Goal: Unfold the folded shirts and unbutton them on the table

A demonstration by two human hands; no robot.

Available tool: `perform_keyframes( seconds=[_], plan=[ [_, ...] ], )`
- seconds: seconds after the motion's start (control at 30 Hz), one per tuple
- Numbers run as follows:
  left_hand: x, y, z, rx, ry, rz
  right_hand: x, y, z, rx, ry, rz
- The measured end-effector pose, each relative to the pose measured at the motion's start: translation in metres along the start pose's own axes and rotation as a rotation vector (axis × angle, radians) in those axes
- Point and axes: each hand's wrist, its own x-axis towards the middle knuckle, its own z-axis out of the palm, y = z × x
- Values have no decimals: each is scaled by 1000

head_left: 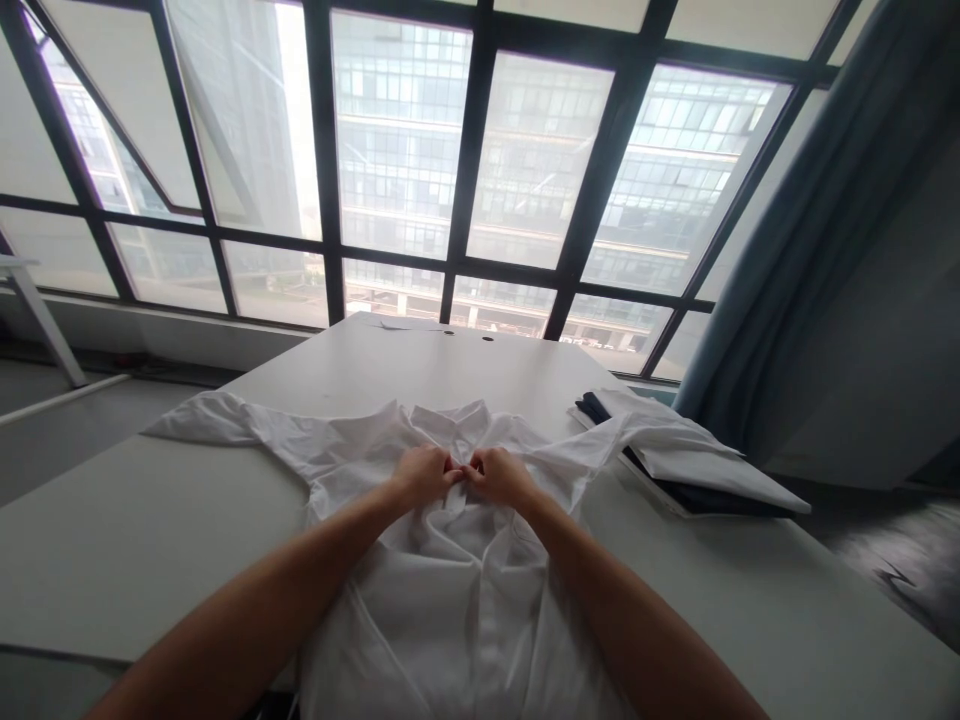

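Observation:
A white collared shirt (442,590) lies spread over the table, its collar toward the window and its front placket facing up. One sleeve reaches out to the left, the other to the right. My left hand (426,474) pinches the placket just below the collar. Right beside it, my right hand (498,474) pinches the same strip of cloth, the fingertips of both hands nearly meeting. Whether a button sits between the fingers is hidden. Folds bunch up in the cloth under my wrists.
A stack of folded white and dark garments (697,470) lies on the right of the white table (247,540), partly under the right sleeve. Beyond stands a large framed window (401,130). A blue-grey curtain (810,240) hangs at right. A white table leg (46,325) shows at far left.

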Motion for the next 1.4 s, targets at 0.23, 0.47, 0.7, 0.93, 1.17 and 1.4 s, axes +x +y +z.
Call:
perform_keyframes(
  seconds=[0.23, 0.47, 0.7, 0.93, 1.17, 1.4],
  plan=[
    [1, -2, 7, -26, 49, -8, 4, 7, 3, 55, -4, 13],
    [8, -2, 15, -292, 64, 18, 13, 21, 11, 576, -27, 31],
    [21, -12, 28, -741, 61, 41, 8, 23, 14, 957, -72, 85],
    [19, -12, 35, -961, 84, -45, 6, 24, 16, 925, -77, 62],
    [18, -11, 31, -910, 75, -51, 6, 18, 19, 832, -33, 40],
    [22, -11, 27, -759, 98, 21, 5, 16, 17, 676, 111, 9]
  ],
)
